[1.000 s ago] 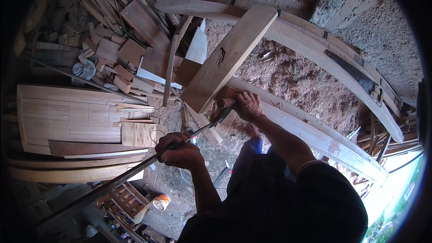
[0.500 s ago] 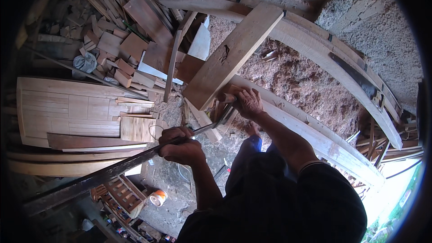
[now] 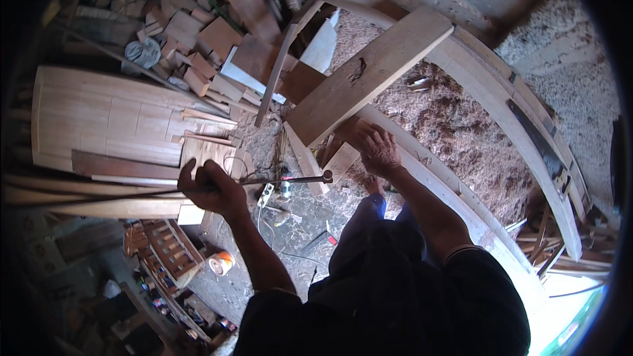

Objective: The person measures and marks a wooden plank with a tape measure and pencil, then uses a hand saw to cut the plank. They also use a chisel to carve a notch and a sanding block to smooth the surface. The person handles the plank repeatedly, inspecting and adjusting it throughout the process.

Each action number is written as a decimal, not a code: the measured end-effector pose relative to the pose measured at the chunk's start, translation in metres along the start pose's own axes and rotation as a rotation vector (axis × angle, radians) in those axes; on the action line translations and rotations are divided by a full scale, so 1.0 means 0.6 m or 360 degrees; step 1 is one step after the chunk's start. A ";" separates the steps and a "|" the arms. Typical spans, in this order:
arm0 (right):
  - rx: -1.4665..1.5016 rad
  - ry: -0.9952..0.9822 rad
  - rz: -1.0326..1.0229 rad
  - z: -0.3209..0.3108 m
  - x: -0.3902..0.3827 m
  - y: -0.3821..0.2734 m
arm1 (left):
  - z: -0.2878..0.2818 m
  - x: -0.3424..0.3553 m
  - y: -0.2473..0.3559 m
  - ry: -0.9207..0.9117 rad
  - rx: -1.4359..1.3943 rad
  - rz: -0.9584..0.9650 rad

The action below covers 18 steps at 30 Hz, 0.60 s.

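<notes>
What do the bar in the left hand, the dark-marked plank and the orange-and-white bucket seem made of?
Bar: probably metal, dark grey, slender and stiff-looking.
Plank: bare wood, apparently unvarnished, given its dull brown face and knot-like mark.
Bucket: plastic or painted metal; smooth coloured sides, too small to tell.

room: between curved beam [image 3: 502, 108] and near beam [image 3: 456, 192] | obstacles: plank [image 3: 379, 72] across left, metal rod [image 3: 287, 180] nearer body

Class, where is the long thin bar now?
In the head view, the long thin bar is mostly left of centre, held in the left hand; its rounded end lies below and left of the right hand.
</notes>
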State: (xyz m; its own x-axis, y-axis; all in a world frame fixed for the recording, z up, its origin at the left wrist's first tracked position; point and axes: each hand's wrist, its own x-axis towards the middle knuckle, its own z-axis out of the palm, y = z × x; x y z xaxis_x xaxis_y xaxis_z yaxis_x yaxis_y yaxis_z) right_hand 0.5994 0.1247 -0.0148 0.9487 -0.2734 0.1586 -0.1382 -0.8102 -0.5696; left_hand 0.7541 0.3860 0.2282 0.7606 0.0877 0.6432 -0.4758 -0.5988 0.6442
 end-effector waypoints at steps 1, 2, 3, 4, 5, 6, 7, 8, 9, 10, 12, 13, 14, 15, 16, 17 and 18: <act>0.0012 -0.0014 0.0006 -0.002 0.000 -0.002 | 0.004 0.006 -0.028 -0.0188 -0.0031 0.0146; 0.0018 0.0013 0.0007 -0.004 0.002 -0.003 | 0.008 0.010 -0.061 -0.0366 -0.0163 0.0166; 0.0060 0.0061 -0.0023 -0.006 0.003 -0.004 | 0.006 0.002 -0.094 -0.0552 -0.0103 0.0089; 0.0048 0.0019 0.0003 -0.007 0.005 -0.005 | 0.010 -0.014 -0.129 -0.0566 -0.0161 -0.0022; 0.0031 0.0009 0.0024 -0.009 0.006 -0.006 | 0.011 -0.028 -0.167 -0.0607 -0.0187 -0.0117; 0.0016 -0.0047 0.0055 -0.009 0.007 -0.007 | 0.008 -0.046 -0.205 -0.0663 -0.0285 -0.0223; 0.0013 -0.0017 0.0042 -0.009 0.008 -0.007 | 0.003 -0.068 -0.242 -0.0710 -0.0234 -0.0281; 0.0009 -0.0017 0.0037 -0.009 0.008 -0.008 | 0.004 -0.088 -0.278 -0.0735 -0.0224 -0.0346; 0.0005 -0.0018 0.0041 -0.008 0.008 -0.009 | 0.007 -0.103 -0.314 -0.0785 -0.0210 -0.0288; -0.0006 -0.0012 0.0035 -0.007 0.008 -0.009 | 0.013 -0.122 -0.347 -0.0749 -0.0129 -0.0220; -0.0020 -0.0002 0.0036 -0.003 0.008 -0.008 | 0.023 -0.160 -0.400 -0.0815 -0.0333 -0.0470; -0.0039 -0.0008 0.0033 -0.001 0.008 -0.007 | 0.030 -0.177 -0.421 -0.0862 -0.0269 -0.0455; -0.0051 0.0002 0.0023 0.001 0.008 -0.006 | 0.038 -0.192 -0.438 -0.0908 -0.0204 -0.0438; -0.0052 0.0021 0.0002 0.002 0.009 -0.005 | 0.042 -0.202 -0.452 -0.0954 -0.0138 -0.0419; -0.0068 0.0019 0.0005 0.004 0.009 -0.005 | 0.047 -0.214 -0.463 -0.0979 -0.0105 -0.0461; -0.0074 0.0029 -0.0005 0.005 0.009 -0.005 | 0.054 -0.230 -0.468 -0.1002 -0.0074 -0.0497; -0.0071 0.0061 -0.0033 0.006 0.010 -0.005 | 0.061 -0.243 -0.473 -0.1022 -0.0045 -0.0529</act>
State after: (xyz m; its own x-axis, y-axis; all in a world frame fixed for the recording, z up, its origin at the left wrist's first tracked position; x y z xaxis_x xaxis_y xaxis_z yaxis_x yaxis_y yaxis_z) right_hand 0.6064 0.1272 -0.0149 0.9401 -0.2751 0.2011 -0.1320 -0.8381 -0.5293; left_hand 0.7945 0.5142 -0.0637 0.9723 -0.2289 0.0470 -0.1790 -0.6004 0.7794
